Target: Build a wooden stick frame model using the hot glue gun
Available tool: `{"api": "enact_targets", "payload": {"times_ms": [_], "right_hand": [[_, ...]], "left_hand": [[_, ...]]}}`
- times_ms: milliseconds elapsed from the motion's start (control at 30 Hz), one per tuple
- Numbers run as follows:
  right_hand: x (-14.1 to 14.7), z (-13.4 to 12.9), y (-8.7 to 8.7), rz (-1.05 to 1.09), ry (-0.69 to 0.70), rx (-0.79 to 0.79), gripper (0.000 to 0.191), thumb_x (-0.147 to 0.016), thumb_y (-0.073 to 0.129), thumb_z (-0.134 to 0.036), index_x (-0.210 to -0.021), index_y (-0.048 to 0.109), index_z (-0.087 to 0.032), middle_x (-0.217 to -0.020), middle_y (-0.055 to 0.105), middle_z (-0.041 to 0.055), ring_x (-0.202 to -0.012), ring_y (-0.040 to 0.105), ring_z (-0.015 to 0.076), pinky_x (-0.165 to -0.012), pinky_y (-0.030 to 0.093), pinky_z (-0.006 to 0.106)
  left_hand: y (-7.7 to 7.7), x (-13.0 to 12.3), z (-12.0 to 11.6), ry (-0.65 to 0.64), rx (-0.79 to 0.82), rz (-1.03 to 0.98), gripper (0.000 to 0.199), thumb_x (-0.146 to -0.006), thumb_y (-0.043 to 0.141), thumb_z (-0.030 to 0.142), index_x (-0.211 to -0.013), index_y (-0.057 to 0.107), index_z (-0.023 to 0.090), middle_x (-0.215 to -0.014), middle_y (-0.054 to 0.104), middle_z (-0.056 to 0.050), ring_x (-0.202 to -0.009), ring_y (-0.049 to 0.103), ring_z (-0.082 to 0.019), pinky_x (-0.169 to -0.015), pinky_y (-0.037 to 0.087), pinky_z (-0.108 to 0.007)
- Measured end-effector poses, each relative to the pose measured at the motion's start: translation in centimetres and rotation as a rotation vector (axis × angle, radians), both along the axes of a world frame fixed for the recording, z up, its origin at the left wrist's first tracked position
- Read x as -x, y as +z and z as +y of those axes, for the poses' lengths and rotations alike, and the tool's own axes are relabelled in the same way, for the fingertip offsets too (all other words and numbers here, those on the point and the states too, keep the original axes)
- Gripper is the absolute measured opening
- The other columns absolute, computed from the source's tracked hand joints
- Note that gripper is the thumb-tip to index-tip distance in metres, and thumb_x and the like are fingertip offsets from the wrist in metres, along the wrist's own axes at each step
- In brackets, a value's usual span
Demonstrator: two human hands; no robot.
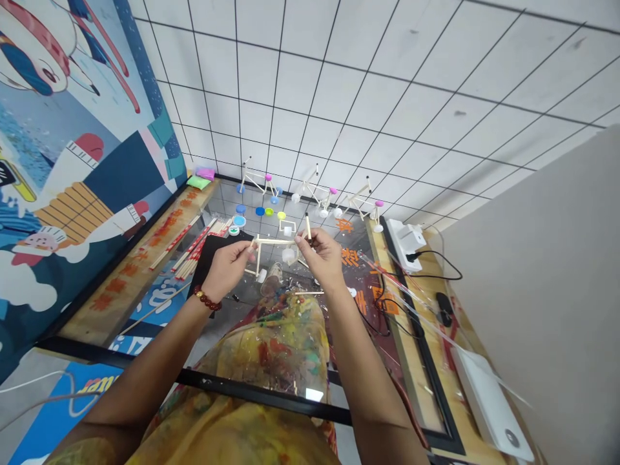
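Stick frame (277,241) is held above the glass desk (261,394). From the left, red-and-white sticks (197,248) are laid flat; the frame's left end is pinched by the left hand (227,265), its right side by the right hand (321,257). Behind, pink-capped models (333,191) are stood in a row; at far right, a power strip (403,241) is seen.

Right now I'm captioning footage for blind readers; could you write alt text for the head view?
A person's left hand and right hand hold a pale stick frame over a glass tabletop. Three stick models stand near its far edge; red-and-white sticks lie at left.
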State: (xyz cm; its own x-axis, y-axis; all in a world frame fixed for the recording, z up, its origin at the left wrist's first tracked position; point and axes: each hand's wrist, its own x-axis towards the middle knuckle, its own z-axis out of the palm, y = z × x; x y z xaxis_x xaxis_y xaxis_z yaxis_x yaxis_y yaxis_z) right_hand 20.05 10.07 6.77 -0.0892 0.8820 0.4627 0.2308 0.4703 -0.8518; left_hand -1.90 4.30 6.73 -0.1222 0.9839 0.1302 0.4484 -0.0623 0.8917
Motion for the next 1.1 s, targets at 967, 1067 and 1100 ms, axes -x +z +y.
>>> {"api": "enact_targets", "payload": {"times_ms": [967,1067,1100], "right_hand": [[-1.6,0.5,-4.3,0.027,-0.058,0.187,0.022,-0.086,0.068,-0.044,-0.092,0.069,-0.023,-0.073,0.061,-0.0020,-0.066,0.055,0.0139,-0.065,0.045,0.027],[-1.7,0.5,-4.4,0.001,-0.072,0.183,0.024,-0.086,0.068,-0.045,-0.093,0.069,-0.022,-0.073,0.062,-0.0017,-0.065,0.054,0.0136,-0.066,0.045,0.027],[-1.8,0.5,-4.4,-0.007,-0.078,0.177,0.024,-0.086,0.068,-0.045,-0.094,0.070,-0.022,-0.074,0.063,-0.0014,-0.066,0.054,0.0136,-0.067,0.046,0.027]], "left_hand": [[-4.8,1.0,-1.2,-0.217,-0.232,0.401,0.028,-0.097,0.049,0.035,-0.116,0.048,0.015,-0.090,0.063,-0.006,-0.080,0.062,-0.022,-0.078,0.048,-0.036],[-5.0,0.8,-1.5,-0.191,-0.226,0.370,0.022,-0.099,0.047,0.036,-0.109,0.051,0.017,-0.090,0.064,-0.006,-0.081,0.061,-0.021,-0.077,0.048,-0.035],[-5.0,0.6,-1.5,-0.189,-0.233,0.367,0.021,-0.099,0.048,0.036,-0.108,0.052,0.017,-0.092,0.065,-0.007,-0.084,0.062,-0.022,-0.080,0.048,-0.036]]}}
